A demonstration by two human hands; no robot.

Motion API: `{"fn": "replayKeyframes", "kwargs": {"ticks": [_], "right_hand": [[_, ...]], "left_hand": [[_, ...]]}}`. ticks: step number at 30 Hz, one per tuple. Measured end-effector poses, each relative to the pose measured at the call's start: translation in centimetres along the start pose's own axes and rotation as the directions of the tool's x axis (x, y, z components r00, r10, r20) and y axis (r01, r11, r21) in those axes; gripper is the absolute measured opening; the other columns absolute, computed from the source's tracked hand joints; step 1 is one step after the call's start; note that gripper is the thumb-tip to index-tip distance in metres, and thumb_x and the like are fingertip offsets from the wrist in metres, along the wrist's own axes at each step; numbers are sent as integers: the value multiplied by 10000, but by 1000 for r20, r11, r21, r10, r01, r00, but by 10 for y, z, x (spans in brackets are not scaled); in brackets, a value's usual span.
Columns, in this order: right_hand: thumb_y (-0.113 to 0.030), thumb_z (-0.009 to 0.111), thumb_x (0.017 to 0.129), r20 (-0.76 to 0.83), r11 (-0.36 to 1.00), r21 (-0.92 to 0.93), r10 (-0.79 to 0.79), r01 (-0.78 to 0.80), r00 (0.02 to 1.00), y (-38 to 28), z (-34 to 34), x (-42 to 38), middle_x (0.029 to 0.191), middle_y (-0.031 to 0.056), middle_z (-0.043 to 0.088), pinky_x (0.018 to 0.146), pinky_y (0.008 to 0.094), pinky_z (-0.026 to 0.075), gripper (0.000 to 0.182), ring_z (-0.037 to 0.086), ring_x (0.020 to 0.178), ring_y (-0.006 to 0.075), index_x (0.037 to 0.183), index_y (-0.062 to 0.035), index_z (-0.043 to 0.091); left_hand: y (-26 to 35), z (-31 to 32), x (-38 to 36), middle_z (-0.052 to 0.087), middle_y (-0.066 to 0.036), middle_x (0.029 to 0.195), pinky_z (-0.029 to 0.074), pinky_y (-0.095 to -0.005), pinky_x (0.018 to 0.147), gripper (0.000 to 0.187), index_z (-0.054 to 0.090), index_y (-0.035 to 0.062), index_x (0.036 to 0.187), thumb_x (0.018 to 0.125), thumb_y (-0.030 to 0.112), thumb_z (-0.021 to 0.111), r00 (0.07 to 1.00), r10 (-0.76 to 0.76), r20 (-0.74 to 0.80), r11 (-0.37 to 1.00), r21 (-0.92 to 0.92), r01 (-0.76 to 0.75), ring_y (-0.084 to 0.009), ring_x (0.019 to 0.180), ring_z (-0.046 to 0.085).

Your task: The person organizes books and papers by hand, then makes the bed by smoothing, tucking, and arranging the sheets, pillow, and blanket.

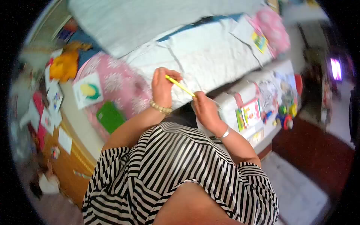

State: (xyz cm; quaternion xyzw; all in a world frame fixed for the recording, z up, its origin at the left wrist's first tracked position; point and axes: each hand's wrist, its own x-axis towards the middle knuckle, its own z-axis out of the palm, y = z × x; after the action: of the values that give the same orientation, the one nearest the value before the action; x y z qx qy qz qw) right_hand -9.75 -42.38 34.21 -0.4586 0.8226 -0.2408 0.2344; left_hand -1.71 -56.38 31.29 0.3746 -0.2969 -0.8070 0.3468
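Note:
A slim yellow pen (180, 86) slants between my two hands, above the white bedding. My right hand (205, 110) pinches its lower end with thumb and fingers. My left hand (162, 88) is curled around the upper end, its fingers pointing right; the exact grip is partly hidden. Beaded bracelet (161, 107) on the left wrist, silvery band (225, 132) on the right. To the left of my left hand, a green rectangular item (110, 117) lies on a pink floral cloth (125, 84).
Near the green item is a white card (88, 90) with a yellow and green picture. At right, a white surface (232, 103) bears booklets (250, 113) and colourful toys (285, 117). A yellow cloth (63, 66) and papers (65, 140) lie at left. Another person (48, 183) is at lower left.

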Motion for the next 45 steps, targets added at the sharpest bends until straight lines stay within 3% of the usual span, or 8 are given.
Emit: {"fn": "replayKeyframes", "kwargs": {"ticks": [7,10,13,16,20,24,35,45], "right_hand": [[-211,464,866,-68,975,91,211,-205,975,52,-31,-52,670,183,517,540,441,397,187,522,637,383,850,-36,401],[-229,451,876,-68,816,440,447,-376,892,105,-33,-82,638,153,507,547,360,411,195,529,596,301,892,-35,460],[-251,458,871,17,302,856,795,-420,606,186,-39,-128,576,2,461,479,250,382,223,451,519,101,887,-45,544],[-250,482,852,-4,79,959,964,-270,267,276,-53,-199,567,-14,424,439,231,360,222,400,473,87,882,-45,563],[-267,504,847,56,-67,988,995,-136,-82,364,-77,-281,544,-20,375,419,224,336,235,379,458,80,866,-42,573],[-304,512,857,120,-140,987,966,-74,-231,424,-116,-307,559,-34,339,437,219,326,264,329,459,75,867,-46,565],[-210,422,902,264,-236,942,960,241,-94,548,-164,-288,586,-13,392,444,225,374,186,379,493,92,914,-45,506],[-192,429,899,242,-235,969,966,79,-92,600,-172,-273,621,0,494,450,222,424,174,452,501,96,797,-68,495]], "left_hand": [[-60,36,-13,568,-153,957,429,-320,764,208,438,48,988,920,232,370,936,-255,243,965,129,230,-235,878,552],[-84,54,-13,448,-141,1209,395,-324,851,421,347,40,1246,900,268,420,923,-312,225,896,394,206,-224,1089,451],[-101,46,17,465,-140,1193,390,-326,864,428,373,37,1233,889,284,441,910,-364,197,842,487,231,-223,1075,467],[-105,42,36,487,-129,1170,388,-332,872,418,419,33,1204,876,290,466,881,-473,10,724,575,381,-219,1062,484],[-126,12,45,523,-111,1113,417,-326,820,386,460,35,1157,854,271,496,815,-541,-207,592,594,544,-213,990,519],[-156,-8,38,553,-97,1042,448,-310,729,350,478,46,1124,843,252,505,711,-606,-356,441,594,673,-213,909,549],[-167,4,32,575,-109,982,483,-326,601,289,475,62,1092,866,242,478,614,-648,-452,114,739,664,-221,817,586],[-163,30,38,576,-125,968,489,-352,619,310,460,61,1115,862,239,468,619,-637,-460,100,747,658,-240,826,592]]}}
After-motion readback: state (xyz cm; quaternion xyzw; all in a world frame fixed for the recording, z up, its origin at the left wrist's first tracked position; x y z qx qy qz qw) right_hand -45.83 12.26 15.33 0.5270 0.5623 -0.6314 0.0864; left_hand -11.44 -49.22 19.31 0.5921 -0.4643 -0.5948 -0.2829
